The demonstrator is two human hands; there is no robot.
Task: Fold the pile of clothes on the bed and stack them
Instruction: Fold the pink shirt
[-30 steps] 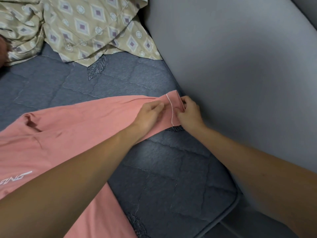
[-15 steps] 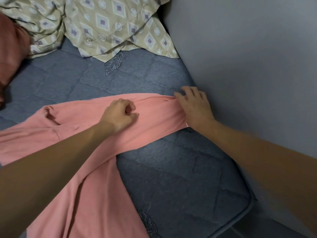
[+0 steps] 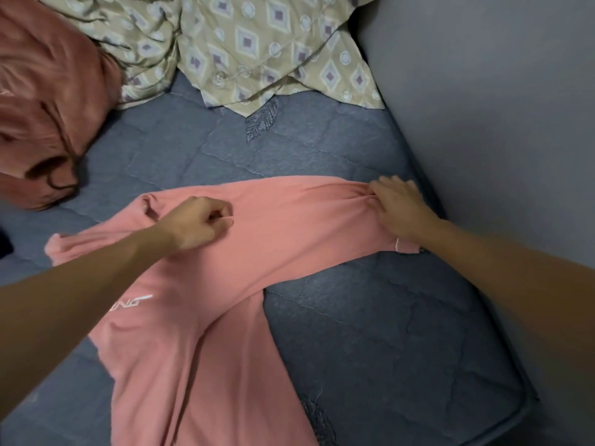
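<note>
Both hands stretch the pink shirt (image 3: 257,239) flat: left hand (image 3: 196,225) pinching near the collar, right hand (image 3: 397,209) gripping the sleeve end

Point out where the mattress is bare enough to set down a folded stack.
Bare mattress lies between the pink shirt's sleeve, the wall and the bed's near corner. A smaller patch sits between the sleeve and the patterned cloth. The far left is crowded by a bunched pink garment.
</note>
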